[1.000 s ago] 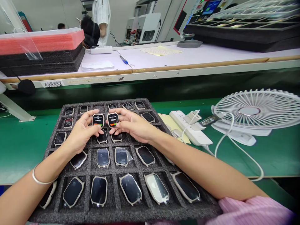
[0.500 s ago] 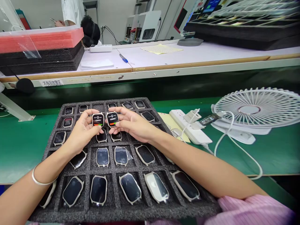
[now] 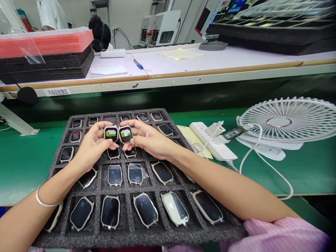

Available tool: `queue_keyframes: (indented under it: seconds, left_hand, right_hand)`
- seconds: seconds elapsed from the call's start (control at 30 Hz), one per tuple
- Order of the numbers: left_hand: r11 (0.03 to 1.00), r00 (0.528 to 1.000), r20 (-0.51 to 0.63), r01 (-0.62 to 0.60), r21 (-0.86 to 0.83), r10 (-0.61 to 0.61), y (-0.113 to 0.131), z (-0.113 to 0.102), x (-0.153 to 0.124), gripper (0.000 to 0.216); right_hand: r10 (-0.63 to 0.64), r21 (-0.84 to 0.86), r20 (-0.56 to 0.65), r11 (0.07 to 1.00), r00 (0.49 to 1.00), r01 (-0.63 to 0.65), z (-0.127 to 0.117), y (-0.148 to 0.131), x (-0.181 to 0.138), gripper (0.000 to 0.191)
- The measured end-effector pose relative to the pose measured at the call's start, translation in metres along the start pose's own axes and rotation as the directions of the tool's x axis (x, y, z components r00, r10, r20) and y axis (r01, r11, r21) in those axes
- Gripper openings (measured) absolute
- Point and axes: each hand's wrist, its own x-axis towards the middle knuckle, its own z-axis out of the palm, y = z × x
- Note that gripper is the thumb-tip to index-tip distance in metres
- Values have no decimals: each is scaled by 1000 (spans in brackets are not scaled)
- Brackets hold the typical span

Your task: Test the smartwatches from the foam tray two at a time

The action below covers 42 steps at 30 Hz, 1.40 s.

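A dark foam tray [image 3: 126,234] with several pockets lies on the green bench, each pocket holding a smartwatch body. My left hand [image 3: 90,148] is closed round one lit watch body [image 3: 111,133], lifted slightly above the tray. My right hand [image 3: 149,140] grips a second lit watch body [image 3: 125,134] right beside the first. Both screens show a green and white display. Watch bodies with dark screens [image 3: 146,210] fill the near rows, some under clear film. A silver bangle [image 3: 43,201] circles my left wrist.
A white desk fan [image 3: 286,122] lies to the right, with a white power strip [image 3: 212,143] and cables beside it. Behind runs a raised shelf with stacked red and black foam [image 3: 44,56], papers and a blue pen [image 3: 138,65]. A person stands far back left.
Both watch screens changed from a dark display with a red-green bar to a green and white one. The person at the back moved left. My hands barely shifted.
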Motion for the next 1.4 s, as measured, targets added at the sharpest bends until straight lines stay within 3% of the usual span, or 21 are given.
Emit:
queue_keyframes:
  seconds: [0.3,0.63,0.87,1.4]
  left_hand:
    - [999,1000,21,15,33,-16,4,1,-2,36]
    - [999,999,20,38,11,-39,5,2,-2,36]
    - [999,1000,13,19,50,-20,4,1,-3,31]
    - [998,999,10,-33,53,32,0,0,0,39]
  right_hand:
    - [3,-54,23,999,1000,-2,-2,2,0,34]
    - [2,-58,16,998,1000,-2,-2,1,-1,36]
    - [51,-37,-22,998,998,-51,-2,2,1,21]
    - [-17,-44,-17,999,1000,16,-3,5,2,40]
